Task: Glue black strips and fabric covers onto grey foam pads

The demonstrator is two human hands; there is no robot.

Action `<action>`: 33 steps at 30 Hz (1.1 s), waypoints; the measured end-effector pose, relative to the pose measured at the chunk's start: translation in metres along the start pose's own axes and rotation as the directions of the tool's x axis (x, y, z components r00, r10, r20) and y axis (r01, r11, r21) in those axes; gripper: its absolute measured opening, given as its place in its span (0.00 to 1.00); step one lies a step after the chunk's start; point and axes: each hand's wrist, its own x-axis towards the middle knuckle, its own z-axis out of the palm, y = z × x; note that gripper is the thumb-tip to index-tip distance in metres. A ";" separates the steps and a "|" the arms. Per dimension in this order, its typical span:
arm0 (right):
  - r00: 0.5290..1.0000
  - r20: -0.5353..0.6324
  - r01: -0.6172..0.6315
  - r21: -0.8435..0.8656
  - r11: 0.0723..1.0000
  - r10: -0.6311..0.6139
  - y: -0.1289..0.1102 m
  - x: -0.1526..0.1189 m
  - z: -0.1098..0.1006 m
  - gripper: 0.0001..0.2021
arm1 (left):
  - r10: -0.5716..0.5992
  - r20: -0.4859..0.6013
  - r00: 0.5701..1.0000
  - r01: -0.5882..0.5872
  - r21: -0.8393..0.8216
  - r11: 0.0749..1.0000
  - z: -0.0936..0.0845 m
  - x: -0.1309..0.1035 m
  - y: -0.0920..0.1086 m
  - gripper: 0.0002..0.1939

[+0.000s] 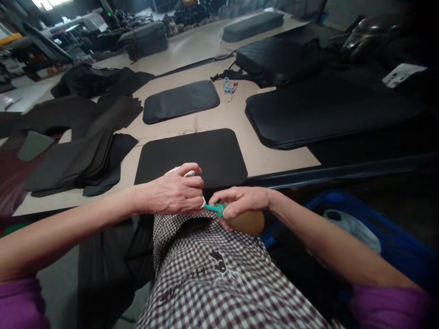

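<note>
My right hand (245,201) is wrapped round a yellowish bottle (248,222) with a green cap and a thin teal nozzle (211,208) that points left. My left hand (174,192) has its fingers curled round a crumpled white cloth (190,173), a bit of which meets the nozzle's tip. Both hands are close together above the checkered apron (219,269), at the table's front edge. Just beyond them lies a flat black panel (192,155) with rounded corners, partly covered by my left hand.
Stacked dark pieces (78,160) lie at the left of the table (281,162). A smaller black panel (181,100) and a light blue cord (229,87) are further back. Large black panels (318,112) are stacked on the right. A blue basket (398,233) stands below the edge.
</note>
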 end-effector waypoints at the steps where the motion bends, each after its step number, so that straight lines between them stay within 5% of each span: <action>1: 1.000 0.028 0.009 0.064 0.998 -0.011 0.004 0.001 -0.002 0.22 | 0.003 0.007 1.000 -0.002 -0.010 1.000 -0.002 0.001 0.000 0.14; 9: 0.998 -0.036 0.050 0.048 0.998 -0.048 0.006 0.002 0.002 0.20 | -0.083 -0.015 0.996 0.081 -0.113 0.990 0.001 -0.006 -0.007 0.20; 12: 0.993 -0.111 0.035 -0.070 0.997 -0.043 -0.006 -0.002 0.005 0.18 | -0.172 -0.006 0.985 0.170 -0.124 0.978 0.000 -0.005 -0.005 0.20; 15: 0.960 -0.266 -0.015 -0.366 0.931 -0.089 -0.020 -0.006 0.013 0.17 | -0.387 -0.005 0.922 0.376 -0.222 0.900 0.000 -0.003 -0.002 0.24; 18: 0.871 -0.389 -0.139 -0.782 0.608 -0.301 -0.023 -0.007 0.022 0.18 | -0.647 0.093 0.757 0.603 -0.482 0.636 0.003 -0.003 0.001 0.27; 21: 0.740 -0.324 -0.323 -0.940 0.110 -0.590 -0.012 -0.002 0.028 0.15 | -0.762 0.379 0.525 0.697 -0.705 0.130 0.008 -0.006 0.005 0.30; 23: 0.681 -0.215 -0.411 -0.903 -0.122 -0.700 0.000 0.001 0.028 0.14 | -0.723 0.515 0.461 0.655 -0.747 -0.114 0.009 -0.006 0.009 0.29; 25: 0.648 -0.158 -0.430 -0.883 -0.186 -0.745 0.009 0.002 0.027 0.14 | -0.692 0.561 0.455 0.613 -0.761 -0.213 0.006 -0.002 0.014 0.28; 27: 0.637 -0.189 -0.367 -0.927 -0.079 -0.747 0.012 0.001 0.026 0.15 | -0.700 0.574 0.425 0.597 -0.759 -0.260 0.002 0.003 0.018 0.28; 30: 0.684 -0.327 -0.134 -0.935 0.329 -0.652 0.010 0.000 0.028 0.17 | -0.753 0.534 0.385 0.548 -0.789 -0.279 -0.002 0.010 0.021 0.30; 33: 0.728 -0.446 0.012 -0.751 0.660 -0.521 0.006 0.001 0.030 0.17 | -0.810 0.447 0.380 0.452 -0.854 -0.258 0.003 0.015 0.022 0.30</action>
